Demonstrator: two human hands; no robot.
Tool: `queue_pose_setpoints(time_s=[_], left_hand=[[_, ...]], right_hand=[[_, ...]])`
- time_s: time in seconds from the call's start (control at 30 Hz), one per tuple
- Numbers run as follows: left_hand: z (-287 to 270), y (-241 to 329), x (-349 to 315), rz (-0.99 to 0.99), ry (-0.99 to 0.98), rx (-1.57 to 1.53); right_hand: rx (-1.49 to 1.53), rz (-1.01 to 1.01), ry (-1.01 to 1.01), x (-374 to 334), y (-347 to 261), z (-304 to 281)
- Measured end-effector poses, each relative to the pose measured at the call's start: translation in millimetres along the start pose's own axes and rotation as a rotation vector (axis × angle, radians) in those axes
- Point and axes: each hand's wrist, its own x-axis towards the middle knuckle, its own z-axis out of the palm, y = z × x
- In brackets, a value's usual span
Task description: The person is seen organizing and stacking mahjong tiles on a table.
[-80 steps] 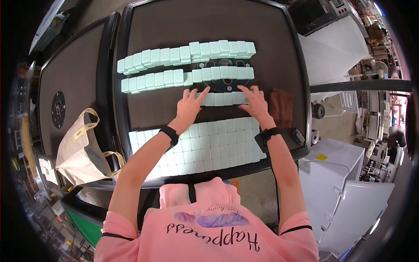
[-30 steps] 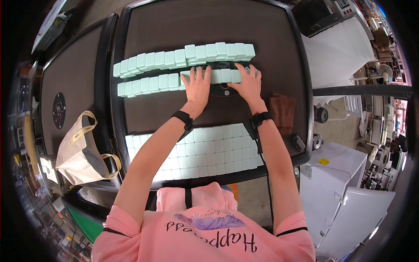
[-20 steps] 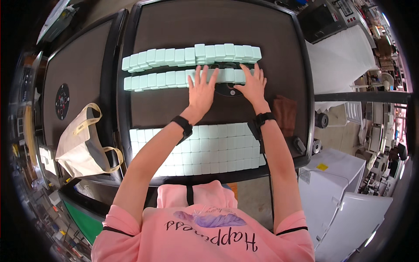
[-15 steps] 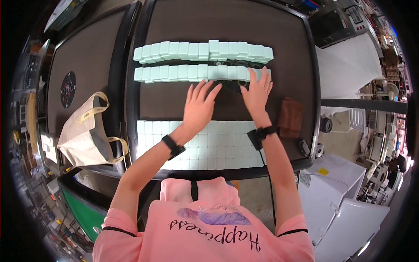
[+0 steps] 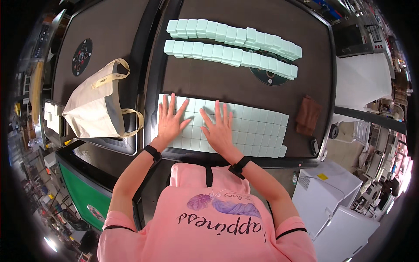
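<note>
Pale green mahjong tiles form a block of several rows [image 5: 257, 126] along the near edge of the dark mahjong table [image 5: 209, 81]. My left hand [image 5: 170, 121] lies on the left part of this block with its fingers spread. My right hand [image 5: 218, 127] rests on the tiles just to the right of it, fingers spread too. Both hands look open and grip nothing. Farther off, two long stacked walls of tiles run across the table: a nearer wall [image 5: 229, 56] and a farther wall [image 5: 235, 36].
A brown cloth [image 5: 308, 115] and a small black object [image 5: 314, 146] lie by the table's right edge. On the left, a cream tote bag [image 5: 96, 102] stands on a second dark table [image 5: 111, 35]. White appliances [image 5: 331, 196] are at the lower right.
Both hands have come back from the nearer wall to the near block and moved left onto its tiles. The view has shifted, so the table appears turned.
</note>
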Motion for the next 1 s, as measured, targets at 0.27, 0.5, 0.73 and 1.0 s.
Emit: queue_pose_setpoints(time_s=[0.27,0.5,0.73,1.0], left_hand=[[0.1,-3.0,2.9,0.035,-0.004,-0.019],[4.8,-9.8,39.8,0.054,0.088,0.032],[-15.1,-37.1,72.1,0.055,0.119,0.026],[-35.9,-58.0,96.5,0.105,-0.144,0.178]], right_hand=[[-0.085,0.039,0.023,-0.2,3.6,8.1],[-0.107,-0.039,0.158,34.1,21.0,13.8],[-0.228,0.035,0.295,66.9,32.6,-27.5],[-0.249,0.189,-0.114,83.7,55.7,-35.1]])
